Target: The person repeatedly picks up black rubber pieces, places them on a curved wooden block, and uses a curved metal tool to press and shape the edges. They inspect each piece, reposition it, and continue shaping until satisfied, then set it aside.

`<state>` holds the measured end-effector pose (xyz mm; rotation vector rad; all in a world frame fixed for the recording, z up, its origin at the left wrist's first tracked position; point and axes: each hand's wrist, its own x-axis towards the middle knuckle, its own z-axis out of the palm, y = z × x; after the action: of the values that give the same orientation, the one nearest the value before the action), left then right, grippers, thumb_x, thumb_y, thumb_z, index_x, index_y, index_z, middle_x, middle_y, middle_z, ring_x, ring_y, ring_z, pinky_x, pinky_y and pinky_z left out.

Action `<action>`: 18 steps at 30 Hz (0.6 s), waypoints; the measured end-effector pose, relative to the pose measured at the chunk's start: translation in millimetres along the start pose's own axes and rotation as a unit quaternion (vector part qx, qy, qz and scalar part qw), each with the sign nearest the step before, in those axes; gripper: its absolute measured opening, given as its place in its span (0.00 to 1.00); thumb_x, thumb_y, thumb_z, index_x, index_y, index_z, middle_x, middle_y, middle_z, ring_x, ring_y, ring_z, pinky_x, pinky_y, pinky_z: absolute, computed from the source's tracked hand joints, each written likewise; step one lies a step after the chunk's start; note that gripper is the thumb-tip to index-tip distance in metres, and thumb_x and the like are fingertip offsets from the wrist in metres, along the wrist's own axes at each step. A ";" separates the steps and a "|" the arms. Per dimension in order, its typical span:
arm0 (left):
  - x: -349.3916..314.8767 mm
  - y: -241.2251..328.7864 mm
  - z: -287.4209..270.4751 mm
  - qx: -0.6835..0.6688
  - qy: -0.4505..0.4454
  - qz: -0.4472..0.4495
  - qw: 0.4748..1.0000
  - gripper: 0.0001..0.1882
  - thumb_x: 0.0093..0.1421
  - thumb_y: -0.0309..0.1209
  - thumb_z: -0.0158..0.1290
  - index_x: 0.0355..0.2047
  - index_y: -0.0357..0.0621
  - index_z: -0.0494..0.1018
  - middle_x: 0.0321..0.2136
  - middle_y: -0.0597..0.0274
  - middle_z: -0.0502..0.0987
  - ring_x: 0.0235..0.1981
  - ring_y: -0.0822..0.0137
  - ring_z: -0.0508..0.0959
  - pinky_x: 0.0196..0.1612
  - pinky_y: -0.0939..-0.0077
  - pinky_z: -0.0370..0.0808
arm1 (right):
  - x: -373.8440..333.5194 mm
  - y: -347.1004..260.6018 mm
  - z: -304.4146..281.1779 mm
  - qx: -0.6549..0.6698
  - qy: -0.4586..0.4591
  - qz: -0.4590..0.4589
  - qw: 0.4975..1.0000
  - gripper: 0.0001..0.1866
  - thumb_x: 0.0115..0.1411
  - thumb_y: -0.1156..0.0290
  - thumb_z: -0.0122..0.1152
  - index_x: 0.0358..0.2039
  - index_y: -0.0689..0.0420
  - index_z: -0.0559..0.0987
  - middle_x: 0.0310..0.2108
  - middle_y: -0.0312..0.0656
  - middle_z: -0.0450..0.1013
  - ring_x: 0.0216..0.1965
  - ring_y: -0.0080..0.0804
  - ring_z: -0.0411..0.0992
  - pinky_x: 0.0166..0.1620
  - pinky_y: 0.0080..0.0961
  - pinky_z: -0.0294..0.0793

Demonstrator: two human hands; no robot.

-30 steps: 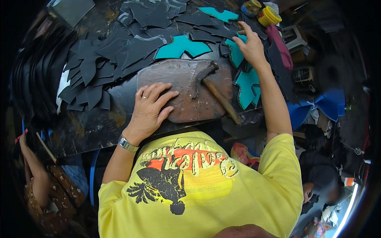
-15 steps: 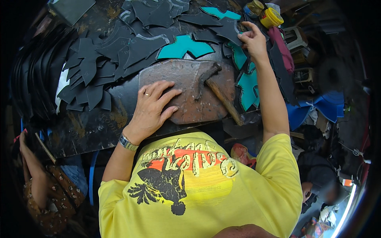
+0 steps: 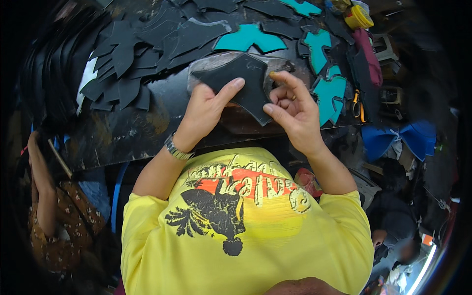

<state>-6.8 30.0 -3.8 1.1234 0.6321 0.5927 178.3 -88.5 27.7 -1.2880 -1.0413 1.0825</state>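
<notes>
A black shoe-upper piece (image 3: 241, 83), cut flat with pointed corners, is held above a worn brown slab (image 3: 236, 115). My left hand (image 3: 209, 105) grips its left side, thumb on top and fingers underneath. By its right edge is my right hand (image 3: 295, 108), fingers bent and apart, thumb tip against or very near the edge. The piece and my right hand hide most of the slab and nearly all of the hammer. Just beyond the slab lies a teal piece (image 3: 250, 38) of curved outline.
Loose black pieces (image 3: 162, 39) cover the table's far left, beside a stack of black sheets (image 3: 54, 73). Teal pieces (image 3: 330, 93) and orange-handled scissors (image 3: 360, 105) lie at right, a yellow tub (image 3: 359, 17) beyond. Another person's arm (image 3: 43, 182) shows at lower left.
My right hand has come back from the far right toward me. The black shoe-upper piece is now over the slab in my left hand, which was resting flat there. The view has shifted slightly.
</notes>
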 end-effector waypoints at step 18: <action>-6.2 3.2 -18.4 0.031 0.026 0.041 0.998 0.19 0.64 0.24 0.59 0.55 0.34 0.72 0.47 0.58 0.80 0.45 0.73 0.80 0.48 0.78 0.80 | -6.8 22.2 -23.5 -0.494 0.068 -0.146 0.854 0.38 0.51 0.88 0.60 0.65 0.55 0.69 0.49 0.49 0.74 0.51 0.52 0.71 0.54 0.44 0.73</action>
<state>-24.7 38.1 -5.4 1.2002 0.6559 0.6793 199.5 -100.0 5.1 -1.8700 -1.7106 0.1481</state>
